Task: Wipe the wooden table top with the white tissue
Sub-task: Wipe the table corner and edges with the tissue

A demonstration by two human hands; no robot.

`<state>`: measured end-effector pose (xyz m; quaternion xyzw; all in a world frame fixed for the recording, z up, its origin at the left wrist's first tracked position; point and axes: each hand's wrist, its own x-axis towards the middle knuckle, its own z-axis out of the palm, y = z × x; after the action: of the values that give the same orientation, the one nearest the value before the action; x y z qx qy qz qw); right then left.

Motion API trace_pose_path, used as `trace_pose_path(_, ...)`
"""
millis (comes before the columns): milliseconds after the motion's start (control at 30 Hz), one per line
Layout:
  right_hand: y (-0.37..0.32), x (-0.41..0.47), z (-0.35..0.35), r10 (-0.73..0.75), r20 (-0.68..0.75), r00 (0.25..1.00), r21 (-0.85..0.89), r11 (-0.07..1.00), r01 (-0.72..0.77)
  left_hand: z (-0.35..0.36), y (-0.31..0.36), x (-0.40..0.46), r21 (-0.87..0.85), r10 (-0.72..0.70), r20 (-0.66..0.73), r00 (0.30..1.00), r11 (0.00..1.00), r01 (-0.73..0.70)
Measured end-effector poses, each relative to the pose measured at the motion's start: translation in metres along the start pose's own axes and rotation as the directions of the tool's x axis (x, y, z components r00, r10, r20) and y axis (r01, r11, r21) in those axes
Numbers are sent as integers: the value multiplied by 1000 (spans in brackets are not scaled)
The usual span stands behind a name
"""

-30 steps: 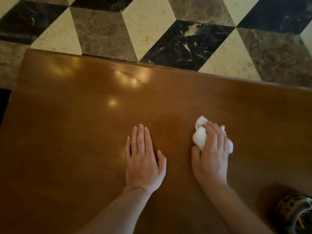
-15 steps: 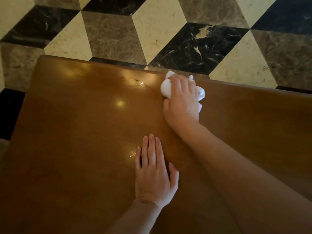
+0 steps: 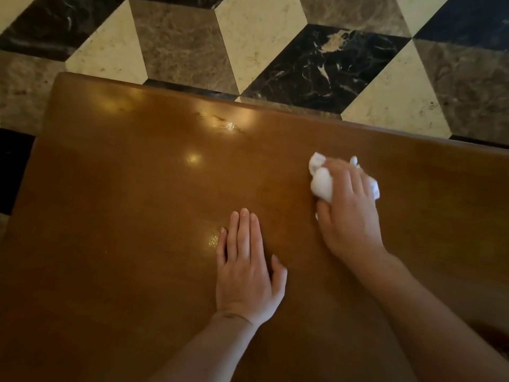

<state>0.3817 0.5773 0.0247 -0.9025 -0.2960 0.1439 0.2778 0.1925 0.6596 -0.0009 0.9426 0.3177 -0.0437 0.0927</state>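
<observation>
- On the glossy wooden table (image 3: pixel 124 216), lamp glare showed in several spots.
- Beyond its far edge lay a marble floor (image 3: pixel 256 37) of diamond tiles.
- Left hand (image 3: pixel 248 274) rested flat, fingers together.
- Right hand (image 3: pixel 348 213) clutched the crumpled tissue (image 3: pixel 322 186) against the tabletop.

Across the top of the frame ran a marble floor (image 3: pixel 179 45) of cream, grey-brown and black rhombus tiles forming a cube pattern, dimly lit, with warm light glinting below it.
</observation>
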Motion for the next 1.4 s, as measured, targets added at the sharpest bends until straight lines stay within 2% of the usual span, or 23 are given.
trace_pose_path(100,-21,57,11,11,-21,1000,32,999,-10,-1,-1,0,-7,-2,-9,1000,1000,2)
trace_pose_path(233,-59,95,36,-76,-6,997,24,997,77,-1,1,1,-6,-12,0,1000,1000,12)
trace_pose_path(333,-75,85,45,-165,56,985,1,986,165,0,3,2,-19,-7,-19,1000,1000,6)
trace_pose_path(433,-71,62,46,-268,151,951,97,962,256,-1,1,2,-19,-13,-33,999,1000,12)
trace_pose_path(633,-49,1,30,-348,260,901,152,936,318,1,0,1,-27,-1,-44,999,1000,0)
trace_pose_path(700,-36,-18,18,-327,315,891,135,945,299,1,-1,2,-33,6,-51,999,999,-7)
trace_pose_path(767,-17,-27,2,-255,284,924,117,966,231,-1,0,2,-28,0,-51,999,1000,-2)
trace_pose_path(867,5,-17,-13,-103,162,981,76,993,92,-3,1,3,-24,-2,-35,999,1000,1)
trace_pose_path(967,-6,21,-6,56,26,998,92,994,-59,-2,1,3,-16,-3,-13,1000,1000,3)
trace_pose_path(1033,-27,52,8,110,-72,991,121,988,-101,-3,1,3,-19,-7,-11,1000,1000,7)
trace_pose_path(1100,-53,81,27,115,-106,988,136,986,-100,-6,3,3,-28,-15,-12,1000,999,15)
trace_pose_path(1233,-105,108,64,-22,-27,999,95,995,25,-7,1,3,-25,-1,2,1000,1000,1)
trace_pose_path(1400,-137,84,89,-260,123,958,64,965,254,-9,-2,0,104,8,247,969,994,-35)
